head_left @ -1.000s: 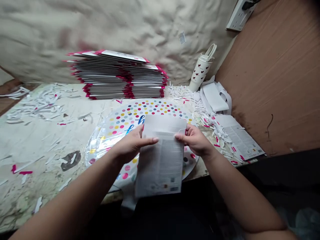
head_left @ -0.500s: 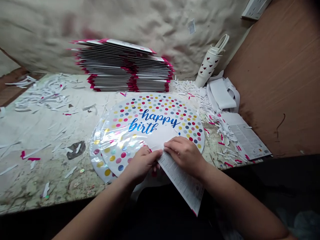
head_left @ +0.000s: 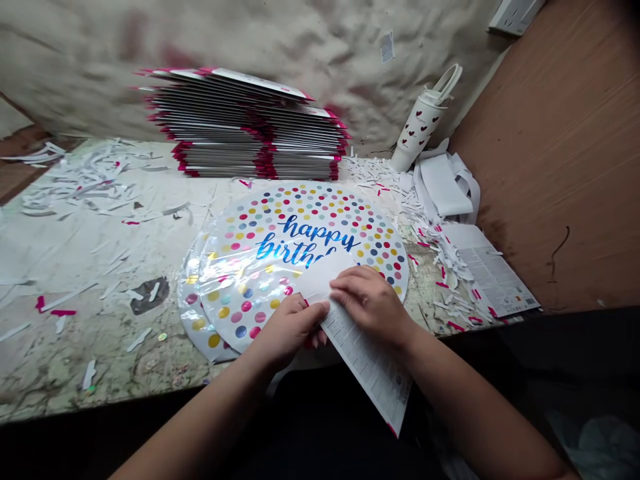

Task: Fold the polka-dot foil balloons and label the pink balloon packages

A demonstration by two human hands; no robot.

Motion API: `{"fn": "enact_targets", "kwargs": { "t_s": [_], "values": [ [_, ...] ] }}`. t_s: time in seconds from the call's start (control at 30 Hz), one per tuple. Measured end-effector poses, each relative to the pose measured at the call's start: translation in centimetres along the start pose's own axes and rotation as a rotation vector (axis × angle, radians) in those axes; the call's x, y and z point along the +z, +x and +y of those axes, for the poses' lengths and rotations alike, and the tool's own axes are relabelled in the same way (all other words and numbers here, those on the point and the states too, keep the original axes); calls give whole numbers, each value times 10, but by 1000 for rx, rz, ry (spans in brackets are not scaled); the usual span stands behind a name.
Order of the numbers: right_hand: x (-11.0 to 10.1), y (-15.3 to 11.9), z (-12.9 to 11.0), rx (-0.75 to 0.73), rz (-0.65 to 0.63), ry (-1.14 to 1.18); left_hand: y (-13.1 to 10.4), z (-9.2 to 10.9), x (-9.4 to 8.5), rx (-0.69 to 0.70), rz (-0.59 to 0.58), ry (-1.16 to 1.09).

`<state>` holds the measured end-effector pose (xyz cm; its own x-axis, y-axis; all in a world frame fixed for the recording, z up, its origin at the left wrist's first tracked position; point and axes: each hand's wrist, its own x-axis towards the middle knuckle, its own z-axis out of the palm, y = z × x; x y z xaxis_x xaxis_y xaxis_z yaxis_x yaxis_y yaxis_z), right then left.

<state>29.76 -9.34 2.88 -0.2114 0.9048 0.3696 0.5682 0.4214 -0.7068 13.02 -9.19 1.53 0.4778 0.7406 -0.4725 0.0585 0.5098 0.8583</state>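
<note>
A printed card (head_left: 370,373), grey with small text on the side facing me and a pink corner at the bottom, slants down over the table's front edge. My left hand (head_left: 290,327) pinches its left edge between thumb and fingers. Across its upper part, my right hand (head_left: 373,303) is closed on the card with fingers bent. A white flap of the card juts out past the fingertips. Under it lie overlapping round glossy dotted sheets (head_left: 235,227) with blue "happy birthday" lettering, partly covered by the hands and flap.
A tall stack of pink-edged folded cards (head_left: 240,133) stands at the back. To its right are a white tumbler (head_left: 417,130) with hearts, a coil of white strip (head_left: 447,183) and another printed card (head_left: 495,273). Paper scraps (head_left: 85,180) litter the table. A brown board (head_left: 560,160) bounds the right.
The view has shifted slightly. Both hands keep their grip on the card, and the white flap sits a little differently, showing more of the blue lettering.
</note>
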Motion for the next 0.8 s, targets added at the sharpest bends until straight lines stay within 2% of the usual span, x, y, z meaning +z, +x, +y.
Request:
{"fn": "enact_targets", "kwargs": {
  "t_s": [0.07, 0.1, 0.13, 0.17, 0.23, 0.3, 0.37, 0.4, 0.47, 0.5, 0.53, 0.63, 0.67, 0.7, 0.73, 0.8],
  "values": [
    [-9, -2, 6, 26, 142, 67, -1, 1, -2, -1, -3, 3],
    [-20, -5, 10, 71, 186, 124, -2, 2, -4, 3, 3, -1],
    [-35, -9, 13, 122, 169, 164, -2, 4, -6, 11, 24, -9],
    [-52, -14, 15, 174, 115, 173, -2, 6, -9, 19, 57, -21],
    [-84, -26, 16, 271, -146, 5, -2, 10, -12, 30, 151, -55],
    [-96, -35, 10, 308, -237, -279, -3, 13, -9, 36, 257, -98],
    [-82, -39, -2, 200, -189, -467, -5, 15, 0, 44, 273, -105],
    [-68, -38, -7, 101, -164, -503, -8, 15, 5, 59, 229, -76],
    [-35, -31, -15, -79, -140, -513, -15, 16, 10, 117, 105, 91],
    [-21, -26, -16, -135, -95, -507, -19, 18, 7, 186, 111, 215],
    [-12, -20, -15, -187, -44, -484, -24, 19, 2, 300, 194, 349],
    [-5, -5, -4, -371, 56, -312, -32, 25, -32, 835, 675, 748],
    [-7, -3, 0, -433, 44, -256, -33, 25, -45, 1000, 733, 880],
    [-9, -2, 5, -479, 24, -223, -34, 24, -57, 1108, 682, 1011],
    [-10, -3, 9, -506, 1, -218, -33, 21, -67, 1144, 544, 1130],
    [-8, -12, 14, -532, -44, -268, -32, 7, -78, 1044, 240, 1270]
  ]
}}
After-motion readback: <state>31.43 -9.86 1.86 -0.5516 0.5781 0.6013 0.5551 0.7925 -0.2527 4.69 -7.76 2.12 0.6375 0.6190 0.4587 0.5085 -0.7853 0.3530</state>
